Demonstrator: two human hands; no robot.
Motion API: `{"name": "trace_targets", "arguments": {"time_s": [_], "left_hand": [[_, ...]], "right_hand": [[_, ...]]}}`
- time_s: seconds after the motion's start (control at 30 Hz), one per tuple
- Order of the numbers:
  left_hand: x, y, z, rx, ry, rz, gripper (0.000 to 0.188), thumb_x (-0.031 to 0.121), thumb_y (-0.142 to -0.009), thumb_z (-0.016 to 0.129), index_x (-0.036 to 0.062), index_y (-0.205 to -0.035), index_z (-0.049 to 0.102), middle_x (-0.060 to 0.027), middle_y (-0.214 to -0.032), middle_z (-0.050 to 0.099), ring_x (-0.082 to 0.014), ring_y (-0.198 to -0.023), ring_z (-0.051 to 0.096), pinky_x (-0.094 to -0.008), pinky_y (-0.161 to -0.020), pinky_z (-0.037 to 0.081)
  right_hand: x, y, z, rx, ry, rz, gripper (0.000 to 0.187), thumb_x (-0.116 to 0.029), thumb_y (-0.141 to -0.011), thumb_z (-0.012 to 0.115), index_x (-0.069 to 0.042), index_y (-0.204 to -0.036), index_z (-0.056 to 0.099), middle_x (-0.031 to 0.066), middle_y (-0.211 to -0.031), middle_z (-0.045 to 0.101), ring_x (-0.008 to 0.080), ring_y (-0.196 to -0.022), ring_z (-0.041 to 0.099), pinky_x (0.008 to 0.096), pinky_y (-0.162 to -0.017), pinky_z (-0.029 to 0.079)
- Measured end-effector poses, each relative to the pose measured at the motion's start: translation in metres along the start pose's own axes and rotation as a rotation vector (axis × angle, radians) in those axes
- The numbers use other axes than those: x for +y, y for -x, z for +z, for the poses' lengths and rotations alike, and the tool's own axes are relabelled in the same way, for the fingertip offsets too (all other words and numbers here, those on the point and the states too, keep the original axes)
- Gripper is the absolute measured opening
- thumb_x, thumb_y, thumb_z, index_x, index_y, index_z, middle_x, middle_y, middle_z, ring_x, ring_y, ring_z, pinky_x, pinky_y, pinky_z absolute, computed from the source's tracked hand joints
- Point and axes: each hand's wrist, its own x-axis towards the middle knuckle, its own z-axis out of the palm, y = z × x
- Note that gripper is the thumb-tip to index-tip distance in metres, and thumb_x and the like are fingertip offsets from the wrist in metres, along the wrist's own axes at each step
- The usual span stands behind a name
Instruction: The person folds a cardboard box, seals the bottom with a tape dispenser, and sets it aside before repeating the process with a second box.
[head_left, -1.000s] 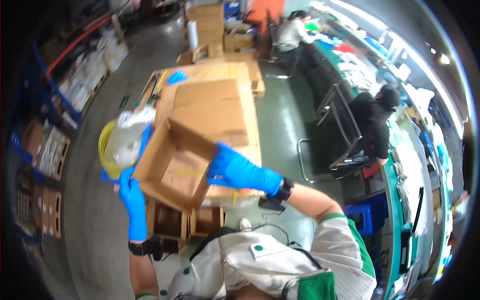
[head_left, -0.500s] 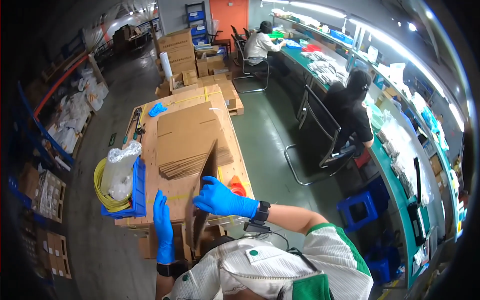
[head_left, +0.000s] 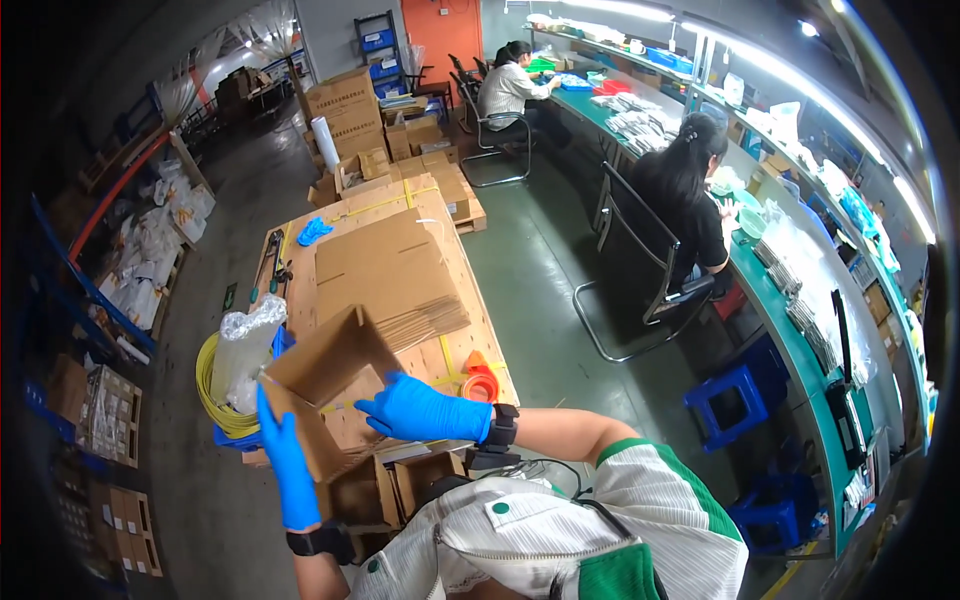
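Observation:
An unfolded brown cardboard box (head_left: 325, 355) is tilted between my hands above the near end of the wooden table, its walls spread apart and its inside showing. My left hand (head_left: 288, 465), in a blue glove, lies along the outer left wall with its fingers stretched out. At the box's right edge, my right hand (head_left: 435, 408), also blue-gloved, has its fingers bent around the cardboard; part of the grip is hidden. Just beyond the box lies a stack of flat cardboard (head_left: 385, 260).
The wooden table (head_left: 455, 365) carries an orange tape roll (head_left: 480, 383), a blue glove (head_left: 315, 231) and a long-handled tool (head_left: 268, 262). Yellow strapping (head_left: 208, 385) and bubble wrap (head_left: 245, 350) stand at its left. Open boxes (head_left: 362, 495) sit below me. Two people work at the right-hand bench (head_left: 790, 385).
The cardboard was folded nearly flat and seen edge-on; now it is opened into a box shape. My left hand has moved left with its wall, and the right hand has shifted slightly lower.

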Motion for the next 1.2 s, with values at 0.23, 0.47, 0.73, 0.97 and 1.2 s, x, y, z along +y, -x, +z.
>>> {"name": "trace_targets", "arguments": {"time_s": [0.23, 0.47, 0.73, 0.97, 1.2], "left_hand": [[-0.016, -0.014, -0.006, 0.075, 0.617, -0.343, 0.055, 0.002, -0.089, 0.049, 0.0005, -0.141, 0.031, -0.0130, -0.142, 0.036, -0.0249, -0.127, 0.039, -0.0354, -0.105, 0.035], [0.005, -0.019, 0.045, 0.088, 0.097, -0.056, 0.061, -0.005, -0.084, 0.051, -0.0041, -0.140, 0.030, -0.0112, -0.143, 0.036, -0.0240, -0.131, 0.034, -0.0317, -0.110, 0.025], [-0.028, -0.020, 0.049, 0.068, 0.202, 0.072, 0.052, -0.010, -0.081, 0.045, -0.0035, -0.132, 0.043, -0.0111, -0.141, 0.038, -0.0244, -0.133, 0.033, -0.0320, -0.110, 0.025], [-0.017, -0.015, 0.053, 0.008, -0.120, 0.243, 0.050, -0.011, -0.082, 0.041, 0.0011, -0.130, 0.049, -0.0156, -0.147, 0.030, -0.0277, -0.137, 0.027, -0.0348, -0.112, 0.022], [0.004, -0.009, 0.073, -0.508, -0.103, 0.113, 0.051, 0.008, -0.090, 0.049, 0.0061, -0.140, 0.036, -0.0140, -0.152, 0.019, -0.0295, -0.139, 0.022, -0.0376, -0.113, 0.020]], "right_hand": [[-0.002, 0.002, -0.036, 0.055, -0.186, 0.042, 0.025, -0.032, -0.084, 0.059, -0.017, -0.103, 0.063, 0.0127, -0.071, 0.062, 0.0320, -0.062, 0.062, 0.0426, -0.050, 0.048], [0.011, 0.007, -0.072, -0.302, -0.220, 0.247, 0.041, -0.037, -0.078, 0.065, -0.015, -0.113, 0.063, 0.0144, -0.097, 0.066, 0.0315, -0.091, 0.063, 0.0394, -0.074, 0.052], [0.031, 0.019, -0.042, 0.128, -0.512, 0.157, 0.088, -0.040, -0.073, 0.075, -0.009, -0.143, 0.032, 0.0148, -0.154, 0.010, 0.0367, -0.140, 0.013, 0.0393, -0.113, 0.021], [0.061, 0.019, -0.046, -0.026, -0.460, 0.059, 0.090, -0.038, -0.076, 0.074, -0.008, -0.145, 0.025, 0.0203, -0.152, 0.009, 0.0353, -0.140, 0.014, 0.0402, -0.113, 0.021], [0.051, -0.001, -0.037, -0.226, -0.295, 0.002, 0.086, -0.037, -0.078, 0.072, -0.008, -0.144, 0.027, 0.0206, -0.152, 0.012, 0.0346, -0.140, 0.017, 0.0396, -0.112, 0.023]]}}
